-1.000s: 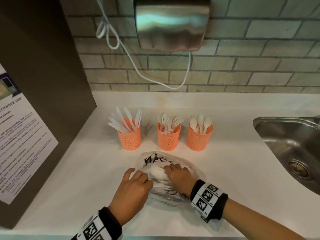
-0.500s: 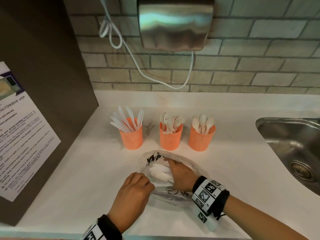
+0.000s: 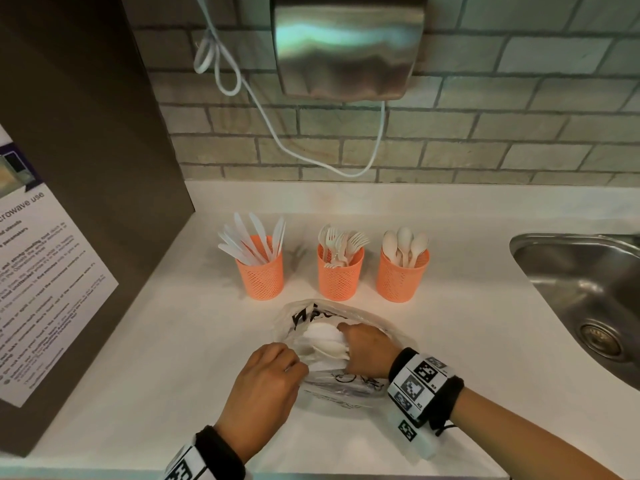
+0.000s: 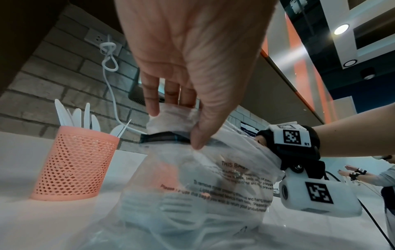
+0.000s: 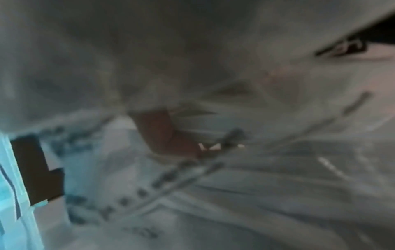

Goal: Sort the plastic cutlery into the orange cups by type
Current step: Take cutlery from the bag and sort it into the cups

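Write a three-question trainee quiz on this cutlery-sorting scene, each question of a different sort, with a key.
1. True or false: the middle orange cup holds forks.
2. Multiple choice: what is the left hand doing? A) resting flat on the counter B) pinching the edge of the clear plastic bag C) lifting a knife from a cup
3. Fill in: the right hand is reaching into the ____.

Key
1. True; knives stand in the left cup and spoons in the right cup.
2. B; the left wrist view shows thumb and fingers gathering the bag's rim.
3. Bag, where it grasps white cutlery; which type cannot be told.
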Demonstrator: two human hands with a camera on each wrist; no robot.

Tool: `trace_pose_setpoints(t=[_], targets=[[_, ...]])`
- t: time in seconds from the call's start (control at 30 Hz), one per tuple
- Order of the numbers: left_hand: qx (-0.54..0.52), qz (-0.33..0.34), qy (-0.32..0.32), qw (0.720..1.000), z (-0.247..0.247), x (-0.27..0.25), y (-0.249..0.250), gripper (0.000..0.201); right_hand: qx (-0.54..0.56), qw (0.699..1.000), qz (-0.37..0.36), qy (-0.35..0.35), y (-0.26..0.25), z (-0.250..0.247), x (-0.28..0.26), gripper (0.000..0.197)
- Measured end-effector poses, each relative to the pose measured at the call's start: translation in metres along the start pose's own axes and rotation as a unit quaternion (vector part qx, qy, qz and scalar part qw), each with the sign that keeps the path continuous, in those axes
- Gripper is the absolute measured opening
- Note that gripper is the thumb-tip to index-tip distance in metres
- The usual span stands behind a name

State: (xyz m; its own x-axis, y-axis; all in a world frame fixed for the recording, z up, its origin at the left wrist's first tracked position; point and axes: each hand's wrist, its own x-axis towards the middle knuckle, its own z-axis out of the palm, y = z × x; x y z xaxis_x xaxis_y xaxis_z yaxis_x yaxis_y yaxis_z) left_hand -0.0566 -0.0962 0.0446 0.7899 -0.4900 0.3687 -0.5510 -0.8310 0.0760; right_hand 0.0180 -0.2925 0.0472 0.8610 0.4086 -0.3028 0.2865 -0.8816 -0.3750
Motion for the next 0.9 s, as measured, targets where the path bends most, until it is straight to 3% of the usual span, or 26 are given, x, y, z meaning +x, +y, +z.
trace_pose_setpoints(t=[0.17, 0.33, 0.43, 0.5, 0.6, 0.7, 0.8, 0.9], targets=[[0.005, 0.005, 0.02, 1.0, -0.002, 0.0, -0.002, 0.011, 0.071, 0.997, -0.03, 0.022, 0.002, -0.005, -0.001, 0.059], [0.006, -0.005, 0.004, 1.0, -0.002, 0.001, 0.0, 0.028, 0.074, 0.996, -0.045, 0.031, 0.001, -0.006, -0.003, 0.064], [0.009, 0.001, 0.02, 1.0, -0.002, 0.002, 0.0, 0.007, 0.032, 0.999, -0.039, 0.018, 0.0, -0.007, -0.002, 0.053], [-0.001, -0.003, 0.017, 1.0, -0.002, 0.002, 0.001, 0.018, 0.026, 0.999, -0.036, 0.009, 0.001, -0.007, -0.003, 0.049], [-0.001, -0.006, 0.015, 1.0, -0.002, 0.003, 0.004, 0.021, 0.085, 0.994, -0.057, 0.025, 0.002, -0.011, -0.007, 0.058], [0.011, 0.005, 0.025, 1.0, 0.0, 0.003, 0.004, 0.007, 0.124, 0.989, -0.072, 0.044, 0.001, -0.016, -0.011, 0.07], [0.025, -0.013, -0.001, 1.0, 0.002, 0.005, 0.005, 0.025, 0.165, 0.982, -0.078, 0.051, 0.002, -0.015, -0.009, 0.073], [0.043, -0.027, -0.012, 0.999, 0.004, 0.006, 0.006, 0.03, 0.228, 0.969, -0.077, 0.06, 0.003, -0.019, -0.011, 0.065]])
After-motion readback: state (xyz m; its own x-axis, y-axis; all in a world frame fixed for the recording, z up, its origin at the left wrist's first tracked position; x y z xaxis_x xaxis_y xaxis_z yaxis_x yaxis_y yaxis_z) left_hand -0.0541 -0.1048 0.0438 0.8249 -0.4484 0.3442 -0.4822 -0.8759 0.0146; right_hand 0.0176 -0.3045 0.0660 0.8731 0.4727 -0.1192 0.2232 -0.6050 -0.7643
